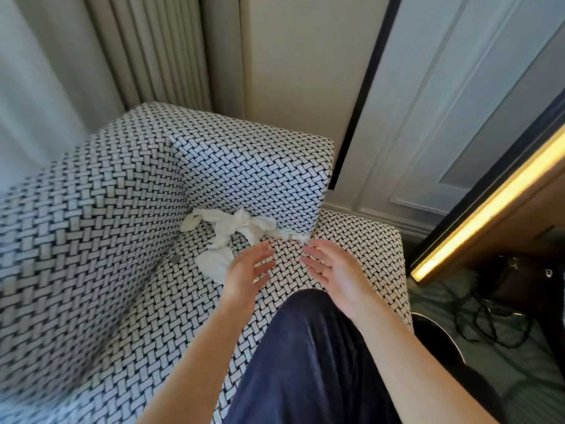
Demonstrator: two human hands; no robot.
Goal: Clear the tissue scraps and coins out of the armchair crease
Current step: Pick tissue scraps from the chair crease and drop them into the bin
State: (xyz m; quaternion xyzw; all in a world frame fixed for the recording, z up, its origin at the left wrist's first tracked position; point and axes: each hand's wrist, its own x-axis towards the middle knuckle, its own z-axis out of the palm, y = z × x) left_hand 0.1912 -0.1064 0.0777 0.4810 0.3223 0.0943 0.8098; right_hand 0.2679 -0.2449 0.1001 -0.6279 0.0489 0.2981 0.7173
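Note:
White tissue scraps [232, 228] lie bunched along the crease where the armchair seat [351, 240] meets the arm cushion [253, 166]. Another crumpled scrap [214, 264] rests on the seat just below them. A small grey coin [176, 259] sits in the crease by the backrest, left of the tissue. My left hand [247, 273] hovers open over the seat, its fingertips right next to the lower scrap. To its right, my right hand [333, 270] is also open, fingers spread, holding nothing.
My knee in dark trousers [312, 347] rests on the seat front. Curtains [91, 56] hang behind the chair. A panelled door [458, 102] stands to the right. A lit yellow strip [489, 203], a dark bag and cables [501, 304] lie at the right floor.

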